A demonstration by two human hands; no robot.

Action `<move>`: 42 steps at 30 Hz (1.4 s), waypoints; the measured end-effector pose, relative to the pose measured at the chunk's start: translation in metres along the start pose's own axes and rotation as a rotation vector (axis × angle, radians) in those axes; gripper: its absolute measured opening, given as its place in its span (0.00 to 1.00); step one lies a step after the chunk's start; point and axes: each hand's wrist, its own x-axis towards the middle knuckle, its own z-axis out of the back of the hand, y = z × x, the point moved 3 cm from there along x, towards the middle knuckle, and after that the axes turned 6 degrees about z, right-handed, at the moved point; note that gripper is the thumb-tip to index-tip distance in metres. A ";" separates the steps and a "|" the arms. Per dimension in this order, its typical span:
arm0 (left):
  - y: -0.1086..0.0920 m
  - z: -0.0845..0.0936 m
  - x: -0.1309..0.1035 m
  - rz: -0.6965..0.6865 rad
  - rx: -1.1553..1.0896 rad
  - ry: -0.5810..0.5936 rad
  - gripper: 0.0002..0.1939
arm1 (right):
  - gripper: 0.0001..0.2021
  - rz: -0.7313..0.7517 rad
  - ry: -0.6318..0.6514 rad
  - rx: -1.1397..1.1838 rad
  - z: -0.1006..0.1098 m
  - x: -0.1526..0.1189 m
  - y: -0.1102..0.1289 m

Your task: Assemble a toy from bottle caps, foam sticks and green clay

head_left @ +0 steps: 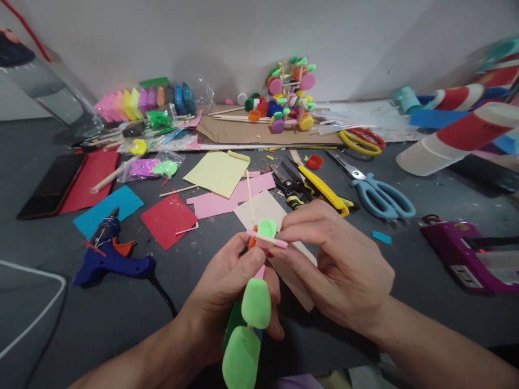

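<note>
My left hand (219, 275) is closed around a small craft model (256, 303), which has rounded bright green clay pieces on its near side. A bright green piece (266, 228) and an orange part (253, 237) show at the model's top. Across that top lies a short pale stick with pink ends (265, 238). My right hand (344, 265) pinches the stick near its right end between thumb and fingers. Much of the model's body is hidden by my left fingers.
A blue glue gun (113, 265) lies left. Coloured paper squares (170, 220) spread ahead. Blue-handled scissors (377, 194) and a yellow cutter (322, 186) lie right, beyond them a purple device (458, 254). A colourful model (290, 92) stands at the back on cardboard (239, 129).
</note>
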 end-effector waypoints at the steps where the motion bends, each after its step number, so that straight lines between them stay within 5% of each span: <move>1: 0.000 0.000 0.000 -0.002 0.000 -0.004 0.19 | 0.04 -0.003 0.002 -0.006 0.000 0.000 0.000; 42: 0.001 0.005 0.002 -0.103 0.073 -0.071 0.21 | 0.06 0.044 0.038 -0.033 0.001 0.002 0.005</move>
